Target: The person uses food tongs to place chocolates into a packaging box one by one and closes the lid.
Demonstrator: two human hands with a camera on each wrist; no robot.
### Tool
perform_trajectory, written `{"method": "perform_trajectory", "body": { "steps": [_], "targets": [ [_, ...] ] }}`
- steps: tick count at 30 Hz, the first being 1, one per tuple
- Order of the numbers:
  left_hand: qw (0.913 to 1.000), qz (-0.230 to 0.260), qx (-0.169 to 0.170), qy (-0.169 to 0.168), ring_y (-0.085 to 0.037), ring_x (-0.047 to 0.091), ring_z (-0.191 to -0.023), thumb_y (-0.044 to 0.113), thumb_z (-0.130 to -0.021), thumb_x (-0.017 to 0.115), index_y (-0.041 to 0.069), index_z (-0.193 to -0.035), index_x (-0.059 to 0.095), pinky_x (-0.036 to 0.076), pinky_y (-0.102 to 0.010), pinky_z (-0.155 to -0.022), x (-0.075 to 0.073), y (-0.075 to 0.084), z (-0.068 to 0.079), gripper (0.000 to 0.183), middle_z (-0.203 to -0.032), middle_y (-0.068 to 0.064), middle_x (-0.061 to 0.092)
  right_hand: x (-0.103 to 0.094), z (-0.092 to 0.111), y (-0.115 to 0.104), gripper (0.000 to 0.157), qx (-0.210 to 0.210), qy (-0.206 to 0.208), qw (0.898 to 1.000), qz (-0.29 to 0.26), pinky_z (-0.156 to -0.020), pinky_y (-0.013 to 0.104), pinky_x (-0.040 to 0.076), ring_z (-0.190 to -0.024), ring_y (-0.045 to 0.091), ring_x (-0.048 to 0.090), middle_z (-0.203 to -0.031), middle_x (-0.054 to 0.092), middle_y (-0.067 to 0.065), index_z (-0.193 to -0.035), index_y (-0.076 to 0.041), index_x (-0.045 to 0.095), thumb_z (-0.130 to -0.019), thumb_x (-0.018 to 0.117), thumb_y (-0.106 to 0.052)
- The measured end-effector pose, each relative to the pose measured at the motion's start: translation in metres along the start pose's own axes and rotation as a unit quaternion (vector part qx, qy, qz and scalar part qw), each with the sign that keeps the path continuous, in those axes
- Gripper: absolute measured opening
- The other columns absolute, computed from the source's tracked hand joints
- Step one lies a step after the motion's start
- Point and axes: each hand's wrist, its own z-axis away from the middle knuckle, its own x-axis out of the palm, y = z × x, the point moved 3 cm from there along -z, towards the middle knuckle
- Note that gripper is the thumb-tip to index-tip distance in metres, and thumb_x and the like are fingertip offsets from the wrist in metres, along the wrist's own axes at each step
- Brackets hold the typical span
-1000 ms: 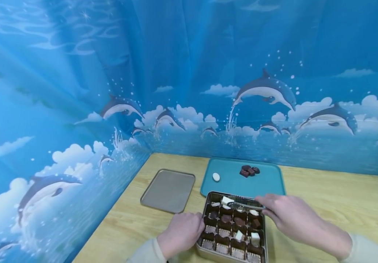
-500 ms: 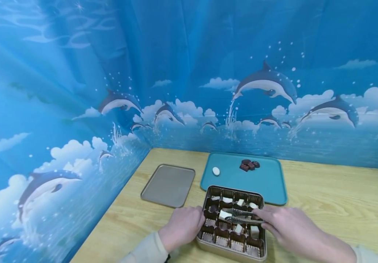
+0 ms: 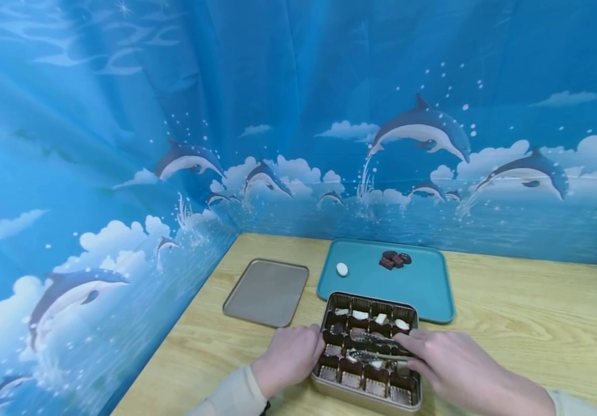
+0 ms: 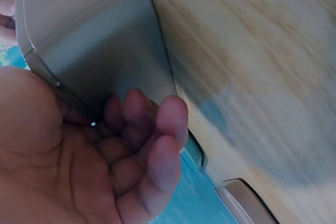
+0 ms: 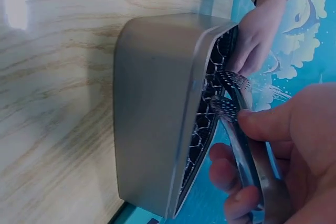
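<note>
My left hand holds the left side of a metal tin, its thumb side at the rim. The left wrist view shows its fingers curved beside the tin's wall. My right hand grips metal serving tongs with perforated tips, thumb on one arm and fingers round the other. The tongs' tips are spread apart over the tin's middle rows, with no piece between them. Near the lower tip, partly covered, sits a white piece in a third-row compartment. White pieces fill the back row; dark chocolates lie in the second.
Behind the tin lies a teal tray bearing a white oval piece and several dark chocolates. A flat grey-brown tray lies to the left. A blue dolphin-print curtain stands along the table's back and left edges.
The tongs moved from the back row toward me with a white piece, then spread, leaving it in the third row. My left hand stayed at the tin's side.
</note>
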Motion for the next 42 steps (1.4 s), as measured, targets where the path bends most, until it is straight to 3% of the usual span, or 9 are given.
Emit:
{"method": "perform_trajectory", "body": {
  "steps": [7, 15, 20, 23, 27, 31, 35, 37, 42],
  "targets": [
    [1.0000, 0.001, -0.003, -0.004, -0.010, 0.044, -0.048, 0.025, -0.103, 0.048, 0.014, -0.080, 0.059, 0.037, -0.025, -0.043, -0.001, 0.000, -0.003, 0.028, -0.060, 0.005, 0.049, -0.006, -0.006, 0.003, 0.043, 0.010, 0.001, 1.000, -0.008, -0.064, 0.026, 0.056, -0.074, -0.001, 0.060, -0.102, 0.072, -0.004, -0.128, -0.010, 0.067, -0.088, 0.075, -0.020],
    [0.9998, 0.008, -0.014, -0.012, -0.009, 0.043, -0.047, 0.027, -0.104, 0.048, 0.014, -0.081, 0.060, 0.038, -0.025, -0.043, 0.002, 0.000, -0.003, 0.029, -0.060, 0.005, 0.048, -0.016, -0.027, 0.014, 0.048, 0.056, 0.031, 0.998, -0.017, -0.087, 0.051, 0.057, -0.107, 0.035, 0.070, -0.125, 0.070, 0.016, -0.134, -0.003, 0.062, -0.091, 0.072, -0.022],
    [0.9999, 0.002, -0.011, -0.002, -0.010, 0.043, -0.047, 0.028, -0.104, 0.048, 0.015, -0.079, 0.058, 0.037, -0.026, -0.043, 0.000, 0.000, -0.002, 0.030, -0.059, 0.005, 0.048, -0.019, -0.053, 0.028, 0.048, 0.076, 0.030, 0.996, -0.023, -0.067, 0.034, 0.058, -0.074, 0.015, 0.068, -0.118, 0.072, 0.015, -0.136, -0.001, 0.059, -0.094, 0.070, -0.020],
    [0.9999, 0.001, -0.010, 0.004, -0.010, 0.043, -0.047, 0.028, -0.104, 0.048, 0.015, -0.078, 0.057, 0.037, -0.026, -0.043, -0.001, -0.001, -0.002, 0.031, -0.059, 0.005, 0.048, -0.019, -0.072, 0.037, 0.048, 0.086, 0.015, 0.996, -0.034, -0.052, 0.026, 0.045, -0.054, 0.006, 0.050, -0.092, 0.071, 0.005, -0.138, -0.001, 0.058, -0.095, 0.069, -0.020],
    [0.9999, 0.007, -0.010, 0.004, -0.010, 0.043, -0.047, 0.028, -0.104, 0.048, 0.015, -0.077, 0.057, 0.037, -0.027, -0.043, 0.001, -0.001, 0.000, 0.031, -0.058, 0.005, 0.047, -0.013, -0.095, 0.050, 0.050, 0.116, -0.021, 0.992, -0.045, -0.044, 0.025, 0.030, -0.042, 0.006, 0.031, -0.063, 0.051, -0.005, -0.141, 0.000, 0.055, -0.098, 0.066, -0.023],
    [0.9999, 0.006, -0.015, 0.003, -0.012, 0.046, -0.047, 0.028, -0.103, 0.048, 0.015, -0.076, 0.056, 0.038, -0.028, -0.043, 0.006, -0.001, 0.004, 0.032, -0.058, 0.004, 0.049, -0.002, -0.113, 0.062, 0.049, 0.141, -0.069, 0.986, -0.053, -0.054, 0.030, 0.042, -0.046, 0.009, 0.045, -0.094, 0.072, 0.006, -0.140, 0.000, 0.055, -0.098, 0.065, -0.024],
    [0.9998, -0.001, -0.017, 0.010, -0.015, 0.049, -0.047, 0.029, -0.103, 0.048, 0.016, -0.075, 0.056, 0.038, -0.030, -0.043, 0.008, -0.001, 0.007, 0.032, -0.059, 0.003, 0.050, 0.007, -0.128, 0.072, 0.045, 0.149, -0.105, 0.981, -0.062, -0.079, 0.045, 0.056, -0.076, 0.018, 0.068, -0.130, 0.065, 0.021, -0.137, 0.002, 0.057, -0.099, 0.064, -0.021],
    [0.9998, -0.003, -0.015, 0.015, -0.015, 0.049, -0.047, 0.030, -0.104, 0.047, 0.016, -0.075, 0.056, 0.037, -0.030, -0.042, 0.008, 0.000, 0.005, 0.033, -0.059, 0.003, 0.051, 0.008, -0.135, 0.076, 0.044, 0.148, -0.114, 0.981, -0.061, -0.089, 0.051, 0.055, -0.094, 0.024, 0.071, -0.132, 0.063, 0.023, -0.135, 0.004, 0.058, -0.099, 0.064, -0.020],
    [0.9996, -0.004, -0.011, 0.024, -0.015, 0.049, -0.048, 0.031, -0.105, 0.044, 0.016, -0.076, 0.056, 0.037, -0.029, -0.043, 0.006, 0.000, 0.000, 0.035, -0.059, 0.003, 0.051, 0.007, -0.150, 0.083, 0.042, 0.154, -0.137, 0.977, -0.062, -0.091, 0.052, 0.054, -0.088, 0.027, 0.071, -0.133, 0.062, 0.025, -0.134, 0.005, 0.059, -0.100, 0.063, -0.019]
  ]
}}
